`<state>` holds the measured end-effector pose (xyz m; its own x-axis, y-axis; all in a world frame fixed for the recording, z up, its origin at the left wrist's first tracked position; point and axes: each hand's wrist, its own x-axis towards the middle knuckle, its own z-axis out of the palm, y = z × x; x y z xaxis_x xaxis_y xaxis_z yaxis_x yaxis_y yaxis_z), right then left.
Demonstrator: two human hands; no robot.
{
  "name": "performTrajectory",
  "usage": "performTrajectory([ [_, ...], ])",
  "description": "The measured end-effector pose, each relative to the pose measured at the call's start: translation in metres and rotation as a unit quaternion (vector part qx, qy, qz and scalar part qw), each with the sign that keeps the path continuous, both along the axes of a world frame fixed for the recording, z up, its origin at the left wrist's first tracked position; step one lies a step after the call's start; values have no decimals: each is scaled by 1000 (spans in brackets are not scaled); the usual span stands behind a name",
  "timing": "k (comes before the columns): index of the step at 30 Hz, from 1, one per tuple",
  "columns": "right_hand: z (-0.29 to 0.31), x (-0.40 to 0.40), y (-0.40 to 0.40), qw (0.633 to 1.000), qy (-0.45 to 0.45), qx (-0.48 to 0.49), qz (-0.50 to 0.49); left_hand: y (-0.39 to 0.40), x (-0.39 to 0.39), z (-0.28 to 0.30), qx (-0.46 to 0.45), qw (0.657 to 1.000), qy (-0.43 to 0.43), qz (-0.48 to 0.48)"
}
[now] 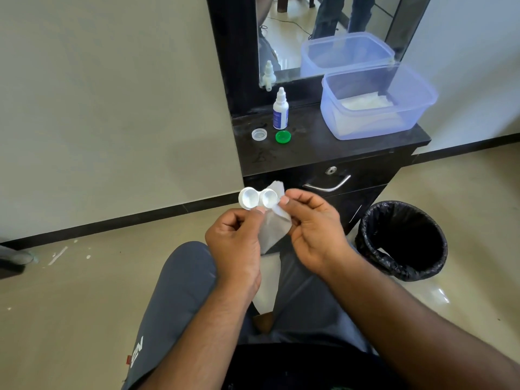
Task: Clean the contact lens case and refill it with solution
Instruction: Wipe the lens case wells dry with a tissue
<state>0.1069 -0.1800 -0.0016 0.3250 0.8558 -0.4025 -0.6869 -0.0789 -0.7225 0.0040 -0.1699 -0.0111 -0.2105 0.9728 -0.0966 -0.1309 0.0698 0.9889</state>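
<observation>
Lined bin [402,240] on floor — mirror [323,35] above cabinet [323,164].

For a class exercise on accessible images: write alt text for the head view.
A seated person's left hand holds an open contact lens case while the right hand pinches a tissue against it. Behind, a dresser top holds a solution bottle and two caps.

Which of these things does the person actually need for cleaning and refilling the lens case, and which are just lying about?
Part of the job:
- contact lens case, held by the left hand
- tissue, pinched by the right hand
- solution bottle
- clear cap and green cap
- plastic tub of tissues

Just lying about:
- bin
- mirror
- drawer handle
</observation>
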Motion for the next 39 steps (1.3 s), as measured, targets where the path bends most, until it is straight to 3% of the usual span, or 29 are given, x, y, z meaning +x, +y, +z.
performTrajectory([
  [7, 2, 1, -1, 998, -27, -15, 57, 6, -5, 2, -12, 1000, -26, -14],
  [10, 8, 18, 11, 1000, -10, 18, -5, 9, -15, 3, 67, 992, 90, -59],
  [12, 11, 28, 13, 998, -59, 32, 2, 14, -27, 1, 197, 945, 230, -125],
  [15, 12, 35, 10, 989, -140, 14, 52, 25, -43, -7, 390, 795, 435, -163],
  [16, 11, 35, 9, 985, -157, -3, 74, 29, -47, -10, 433, 750, 472, -166],
  [18, 8, 32, 6, 979, -165, -32, 113, 35, -51, -11, 489, 692, 505, -165],
  [30, 2, 13, -3, 999, -34, -24, 23, 49, -52, 0, 586, 560, 555, -185],
  [31, 2, 12, -2, 999, -33, -25, 13, 49, -52, -1, 585, 564, 552, -187],
  [33, 3, 11, -1, 999, -23, -26, -6, 47, -49, -3, 556, 610, 526, -205],
  [34, 2, 11, 1, 999, -15, -25, -13, 44, -46, -3, 520, 656, 502, -216],
  [35, 2, 10, 2, 999, -10, -24, -18, 38, -42, -2, 455, 728, 463, -219],
  [36, 1, 11, 3, 999, -11, -23, -22, 32, -39, 1, 347, 825, 382, -229],
  [37, 0, 11, 4, 999, -15, -21, -27, 27, -35, 6, 201, 916, 247, -244],
  [38, -1, 11, 4, 999, -20, -18, -32, 21, -31, 11, 50, 961, 81, -259],
  [39, -3, 12, 4, 999, -27, -15, -34, 16, -29, 13, -73, 960, -64, -263],
])
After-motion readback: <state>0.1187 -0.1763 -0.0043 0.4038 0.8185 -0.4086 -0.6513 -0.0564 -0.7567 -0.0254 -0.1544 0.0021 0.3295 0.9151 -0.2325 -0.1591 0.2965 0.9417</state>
